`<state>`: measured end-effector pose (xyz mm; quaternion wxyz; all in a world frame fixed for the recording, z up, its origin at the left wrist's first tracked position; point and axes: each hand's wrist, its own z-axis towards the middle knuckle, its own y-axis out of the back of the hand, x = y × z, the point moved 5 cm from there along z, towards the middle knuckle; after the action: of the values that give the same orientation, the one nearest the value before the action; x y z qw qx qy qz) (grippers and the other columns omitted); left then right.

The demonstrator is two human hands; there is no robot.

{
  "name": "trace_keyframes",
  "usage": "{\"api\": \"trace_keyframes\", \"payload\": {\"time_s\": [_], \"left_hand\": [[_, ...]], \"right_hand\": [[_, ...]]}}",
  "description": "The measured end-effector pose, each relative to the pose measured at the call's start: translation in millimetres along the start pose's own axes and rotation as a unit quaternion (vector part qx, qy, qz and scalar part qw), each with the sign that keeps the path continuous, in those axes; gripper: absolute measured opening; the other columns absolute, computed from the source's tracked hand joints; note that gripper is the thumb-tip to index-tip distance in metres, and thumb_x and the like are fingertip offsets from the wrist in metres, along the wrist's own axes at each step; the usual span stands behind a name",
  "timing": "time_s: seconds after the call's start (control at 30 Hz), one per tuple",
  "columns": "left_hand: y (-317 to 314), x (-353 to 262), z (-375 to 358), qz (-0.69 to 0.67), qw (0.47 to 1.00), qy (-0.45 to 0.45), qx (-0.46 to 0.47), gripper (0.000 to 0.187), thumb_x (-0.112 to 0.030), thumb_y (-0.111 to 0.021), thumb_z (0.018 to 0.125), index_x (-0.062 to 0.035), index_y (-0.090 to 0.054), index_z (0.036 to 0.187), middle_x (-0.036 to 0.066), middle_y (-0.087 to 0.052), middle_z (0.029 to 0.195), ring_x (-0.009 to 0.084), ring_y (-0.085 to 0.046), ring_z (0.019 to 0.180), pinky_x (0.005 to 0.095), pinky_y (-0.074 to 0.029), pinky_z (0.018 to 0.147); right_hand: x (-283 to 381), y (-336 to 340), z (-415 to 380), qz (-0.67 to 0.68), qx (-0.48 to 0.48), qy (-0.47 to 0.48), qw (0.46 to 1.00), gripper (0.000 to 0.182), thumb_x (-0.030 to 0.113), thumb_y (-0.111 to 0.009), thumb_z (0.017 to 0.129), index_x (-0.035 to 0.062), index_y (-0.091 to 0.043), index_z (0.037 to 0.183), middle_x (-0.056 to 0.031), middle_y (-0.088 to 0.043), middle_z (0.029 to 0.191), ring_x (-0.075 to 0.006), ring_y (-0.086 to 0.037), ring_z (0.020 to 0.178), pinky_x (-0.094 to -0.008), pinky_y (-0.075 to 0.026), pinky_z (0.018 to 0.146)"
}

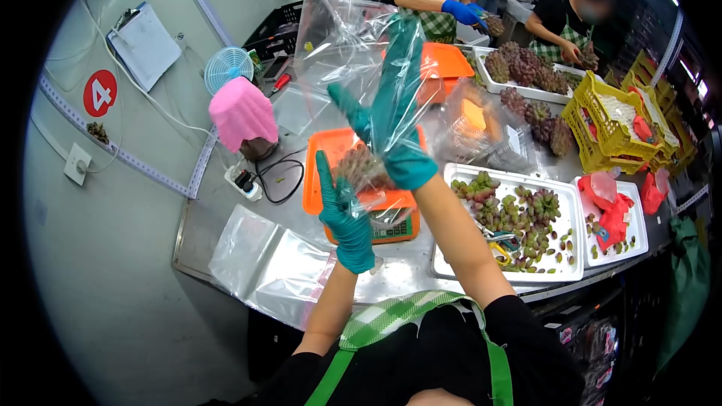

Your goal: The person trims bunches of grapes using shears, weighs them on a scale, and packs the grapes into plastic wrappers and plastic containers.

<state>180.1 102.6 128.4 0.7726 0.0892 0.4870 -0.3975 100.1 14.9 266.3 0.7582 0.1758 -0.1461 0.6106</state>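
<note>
Bag (338, 49): clear, above the orange tray (315, 180) on the scale (406, 228), with plants (361, 168) showing through its lower part.
Left hand (347, 229): fingers spread, beside the plants, not clenched.
Right hand (404, 109): raised, fingers extended, the bag lying partly across it.
Plants: probably best cradled loosely by the left hand while the right eases the bag straight; squeezing could bruise them.
</note>
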Motion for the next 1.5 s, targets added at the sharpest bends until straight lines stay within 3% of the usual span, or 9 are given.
{"api": "trace_keyframes", "payload": {"time_s": [0.23,0.4,0.63,0.73,1.13,1.23,1.27,1.37,1.5], "left_hand": [[2,12,5,-0.008,0.999,-0.03,-0.009,0.059,0.012,-0.041,0.077,-0.0061,-0.03,0.132,0.001,-0.042,0.126,0.0076,-0.048,0.091,0.0199,-0.038,0.08],[-5,-1,7,0.047,0.996,-0.08,0.002,0.051,0.004,-0.048,0.079,0.0012,-0.033,0.128,0.006,-0.043,0.125,0.0079,-0.051,0.086,0.0204,-0.043,0.074],[-5,20,18,-0.324,0.938,0.112,-0.047,0.056,-0.009,-0.052,0.08,-0.0084,-0.031,0.132,0.002,-0.052,0.089,0.0115,-0.048,0.07,0.0224,-0.042,0.062],[15,29,22,-0.287,0.945,0.139,-0.072,0.054,-0.012,-0.052,0.081,-0.0081,-0.032,0.131,0.001,-0.051,0.087,0.0104,-0.047,0.068,0.0217,-0.041,0.06],[84,84,105,-0.198,0.948,0.247,-0.044,0.033,-0.017,-0.05,0.084,-0.0055,-0.05,0.115,-0.004,-0.041,0.063,0.005,-0.037,0.052,0.0184,-0.035,0.044],[68,100,120,-0.505,0.756,0.416,0.002,0.033,-0.019,-0.049,0.085,-0.0063,-0.048,0.116,-0.005,-0.032,0.057,0.003,-0.028,0.046,0.0171,-0.028,0.038],[66,112,124,-0.542,0.739,0.361,0.173,0.035,-0.026,-0.043,0.088,-0.0066,-0.046,0.117,-0.002,-0.045,0.066,0.0062,-0.042,0.055,0.0172,-0.039,0.048],[38,122,117,-0.192,0.902,0.338,0.187,0.046,-0.032,-0.041,0.088,-0.0051,-0.039,0.125,0.006,-0.052,0.105,0.0145,-0.052,0.089,0.0215,-0.042,0.071],[17,171,119,-0.147,0.842,0.343,0.39,0.047,-0.035,-0.036,0.089,-0.0044,-0.04,0.124,0.009,-0.041,0.127,0.0184,-0.044,0.109,0.0288,-0.037,0.09]], "right_hand": [[-27,-31,-13,0.056,0.187,-0.073,0.978,0.064,0.026,-0.069,0.07,0.0055,-0.04,0.123,-0.0137,-0.043,0.122,-0.029,-0.04,0.113,-0.0362,-0.033,0.094],[5,-24,4,0.054,0.072,0.052,0.995,0.065,0.028,-0.066,0.072,0.0117,-0.035,0.128,-0.0128,-0.028,0.133,-0.027,-0.034,0.119,-0.0392,-0.034,0.092],[10,-42,-65,0.112,0.199,0.034,0.973,0.059,0.012,-0.051,0.082,0.0127,-0.022,0.134,-0.0113,-0.03,0.134,-0.0222,-0.03,0.123,-0.0354,-0.03,0.098],[10,-42,-104,0.279,0.186,-0.105,0.936,0.056,0.013,-0.052,0.08,0.0111,-0.03,0.131,-0.0146,-0.03,0.133,-0.0309,-0.032,0.12,-0.0396,-0.029,0.097],[34,-34,-167,0.15,0.529,0.075,0.832,0.05,0.017,-0.051,0.083,0.012,-0.032,0.129,-0.0142,-0.035,0.129,-0.028,-0.04,0.116,-0.0369,-0.034,0.095],[-21,-23,-199,0.262,0.473,-0.36,0.76,0.049,0.019,-0.051,0.084,0.009,-0.032,0.128,-0.013,-0.04,0.126,-0.0222,-0.045,0.111,-0.0343,-0.037,0.092],[-45,-24,-214,0.28,0.376,-0.464,0.752,0.052,0.02,-0.053,0.084,0.0068,-0.03,0.128,-0.0121,-0.042,0.123,-0.0195,-0.045,0.11,-0.0318,-0.038,0.09],[-82,-34,-237,0.313,0.161,-0.649,0.674,0.058,0.018,-0.058,0.082,0.0019,-0.027,0.128,-0.0095,-0.045,0.118,-0.0154,-0.046,0.107,-0.0276,-0.039,0.087],[-104,-60,-254,0.397,0.053,-0.727,0.557,0.067,0.017,-0.063,0.078,0.0004,-0.022,0.129,-0.0069,-0.046,0.114,-0.0142,-0.047,0.102,-0.0247,-0.04,0.085]]}}
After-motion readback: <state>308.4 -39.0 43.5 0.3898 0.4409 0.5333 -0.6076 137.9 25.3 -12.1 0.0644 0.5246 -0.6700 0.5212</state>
